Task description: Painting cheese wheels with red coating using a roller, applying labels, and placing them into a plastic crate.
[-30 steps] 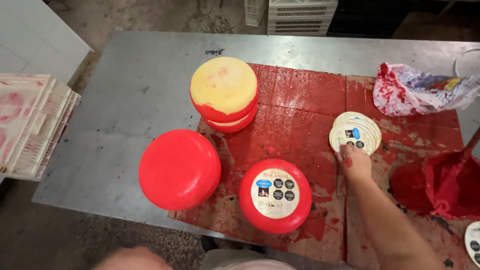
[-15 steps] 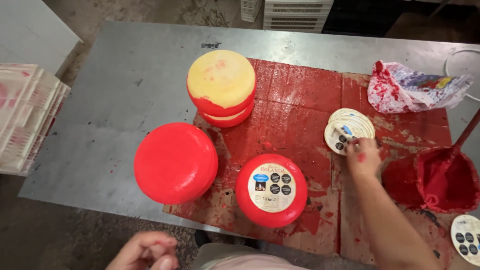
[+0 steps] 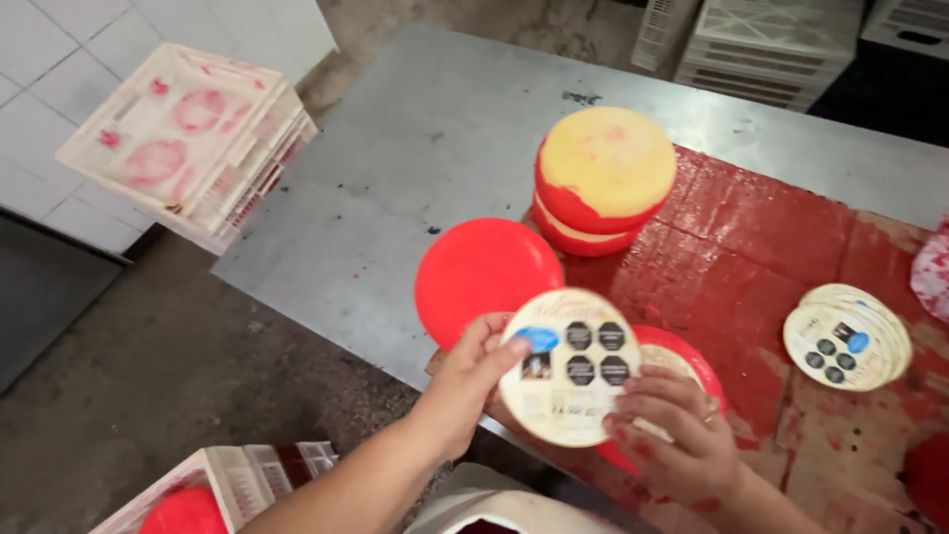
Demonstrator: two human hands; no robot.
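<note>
You are holding a round paper label [image 3: 571,366] with both hands. Your left hand [image 3: 473,381] is pinching its edge, your right hand [image 3: 677,435] its bottom, just above a red cheese wheel [image 3: 682,361].

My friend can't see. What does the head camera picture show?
Two hands, left hand and right hand, hold a round paper label above a red cheese wheel on a red-stained metal table. More wheels and a label stack sit nearby.

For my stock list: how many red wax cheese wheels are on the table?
4: two stacked wheels at the back, one plain wheel beside them, one wheel partly hidden under the hands.
</note>
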